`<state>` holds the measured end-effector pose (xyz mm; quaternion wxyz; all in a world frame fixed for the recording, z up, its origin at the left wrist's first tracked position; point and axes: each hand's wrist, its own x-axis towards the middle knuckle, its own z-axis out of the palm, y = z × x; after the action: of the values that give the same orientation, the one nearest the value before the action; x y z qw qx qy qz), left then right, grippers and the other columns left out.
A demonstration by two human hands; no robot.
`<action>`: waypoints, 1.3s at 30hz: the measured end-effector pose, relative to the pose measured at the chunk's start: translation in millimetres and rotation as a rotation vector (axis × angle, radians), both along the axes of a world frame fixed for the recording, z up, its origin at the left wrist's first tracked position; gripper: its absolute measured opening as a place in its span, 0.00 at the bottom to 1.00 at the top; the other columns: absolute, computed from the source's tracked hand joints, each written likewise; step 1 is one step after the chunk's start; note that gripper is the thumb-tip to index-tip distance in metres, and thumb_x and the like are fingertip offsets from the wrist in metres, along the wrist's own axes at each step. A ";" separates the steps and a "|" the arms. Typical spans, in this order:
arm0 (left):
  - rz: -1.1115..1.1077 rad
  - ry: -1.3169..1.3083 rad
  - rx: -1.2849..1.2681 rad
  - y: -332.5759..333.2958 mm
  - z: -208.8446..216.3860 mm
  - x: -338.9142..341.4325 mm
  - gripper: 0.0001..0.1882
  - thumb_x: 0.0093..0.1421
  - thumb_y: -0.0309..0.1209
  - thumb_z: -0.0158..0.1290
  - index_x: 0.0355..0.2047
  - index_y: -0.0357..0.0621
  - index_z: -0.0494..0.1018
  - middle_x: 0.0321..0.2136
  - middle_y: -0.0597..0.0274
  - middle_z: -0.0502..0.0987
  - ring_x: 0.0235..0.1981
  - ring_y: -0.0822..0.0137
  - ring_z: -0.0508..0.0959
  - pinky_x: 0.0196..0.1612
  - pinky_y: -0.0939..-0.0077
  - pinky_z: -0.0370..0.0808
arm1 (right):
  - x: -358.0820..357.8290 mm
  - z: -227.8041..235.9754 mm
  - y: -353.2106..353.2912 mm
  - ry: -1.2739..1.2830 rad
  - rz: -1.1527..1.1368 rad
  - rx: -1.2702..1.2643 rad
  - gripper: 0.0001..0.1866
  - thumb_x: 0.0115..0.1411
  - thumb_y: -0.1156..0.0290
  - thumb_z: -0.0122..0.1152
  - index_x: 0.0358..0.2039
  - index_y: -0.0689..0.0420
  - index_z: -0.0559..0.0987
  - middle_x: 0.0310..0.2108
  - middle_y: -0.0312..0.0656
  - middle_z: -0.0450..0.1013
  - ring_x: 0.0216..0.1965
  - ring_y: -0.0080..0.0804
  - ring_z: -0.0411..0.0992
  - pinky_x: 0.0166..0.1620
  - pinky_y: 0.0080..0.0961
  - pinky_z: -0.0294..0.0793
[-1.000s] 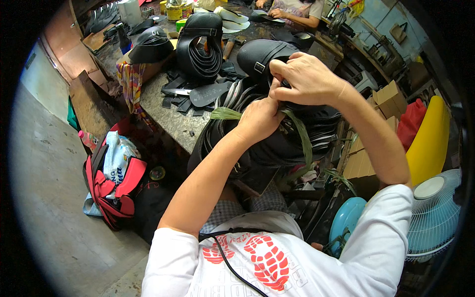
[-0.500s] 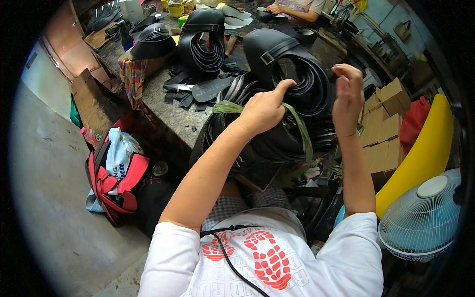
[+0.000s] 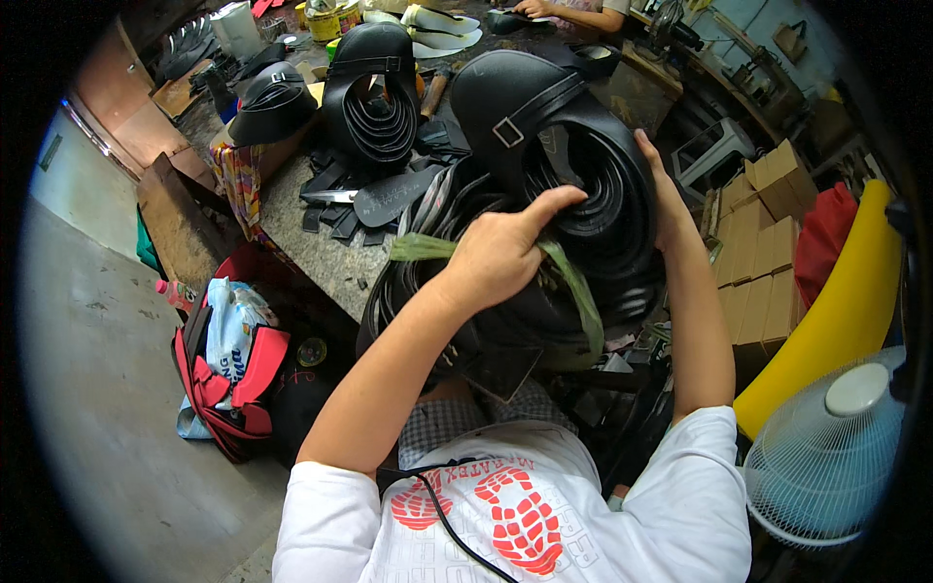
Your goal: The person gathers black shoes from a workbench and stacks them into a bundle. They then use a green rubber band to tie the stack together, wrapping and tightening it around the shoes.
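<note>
A thick nested stack of black shoe uppers [image 3: 520, 92], with a buckled strap across the front one, leans over a dark bundle of more black pieces [image 3: 466, 209]. My left hand [image 3: 496, 253] is closed at the stack's lower left, its thumb reaching to the inner edges of the opening and its other fingers curled mostly out of sight. Against the stack's right side presses my right hand [image 3: 663, 194], its fingers partly hidden behind the uppers. A green plastic strip [image 3: 575, 287] hangs over the bundle beside my left hand.
Two further stacks of uppers, one tall [image 3: 371, 97] and one low [image 3: 274, 105], stand on the table with scissors [image 3: 330, 196] and a dark sole-shaped piece [image 3: 394, 197]. Another person's hand [image 3: 535, 10] works at the far side. Cardboard boxes [image 3: 763, 253] and a fan [image 3: 826, 447] are right.
My right hand has come in from the air to the stack's right side. My left hand has shifted slightly left and down in view, its thumb still at the opening.
</note>
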<state>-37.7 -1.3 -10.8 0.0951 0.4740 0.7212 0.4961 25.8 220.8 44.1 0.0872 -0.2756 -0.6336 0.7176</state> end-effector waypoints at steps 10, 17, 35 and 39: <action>0.023 -0.106 -0.026 -3.8 8.0 -1.9 0.40 0.51 0.15 0.46 0.66 0.56 0.61 0.42 0.43 0.80 0.42 0.43 0.81 0.45 0.57 0.78 | 9.0 -9.1 -7.9 0.370 -0.048 -0.496 0.24 0.70 0.55 0.54 0.60 0.57 0.68 0.56 0.42 0.71 0.56 0.33 0.72 0.60 0.33 0.71; 0.043 -0.210 -0.058 -2.9 9.4 -1.6 0.36 0.53 0.16 0.45 0.63 0.54 0.64 0.45 0.46 0.80 0.40 0.44 0.82 0.44 0.57 0.77 | 43.8 -7.0 -28.3 0.281 -0.178 -0.167 0.23 0.70 0.61 0.54 0.59 0.59 0.66 0.56 0.43 0.68 0.57 0.28 0.69 0.60 0.26 0.69; 0.073 -0.459 -0.023 2.1 6.7 -8.7 0.32 0.57 0.14 0.44 0.63 0.46 0.64 0.55 0.51 0.76 0.58 0.58 0.76 0.62 0.69 0.70 | -0.5 -17.0 1.0 0.107 0.051 -0.622 0.33 0.63 0.47 0.64 0.58 0.60 0.72 0.52 0.44 0.76 0.51 0.37 0.76 0.58 0.36 0.76; 0.040 -0.409 0.058 2.7 6.2 -9.4 0.33 0.56 0.18 0.43 0.63 0.53 0.65 0.54 0.51 0.78 0.55 0.50 0.77 0.60 0.63 0.73 | -6.3 -7.2 7.5 0.058 0.191 -0.488 0.41 0.61 0.41 0.62 0.62 0.62 0.67 0.56 0.45 0.72 0.57 0.37 0.71 0.62 0.36 0.71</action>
<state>-47.1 1.4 -4.6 0.2161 0.3515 0.6816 0.6043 19.5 228.2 36.9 -0.0319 -0.2066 -0.4623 0.8617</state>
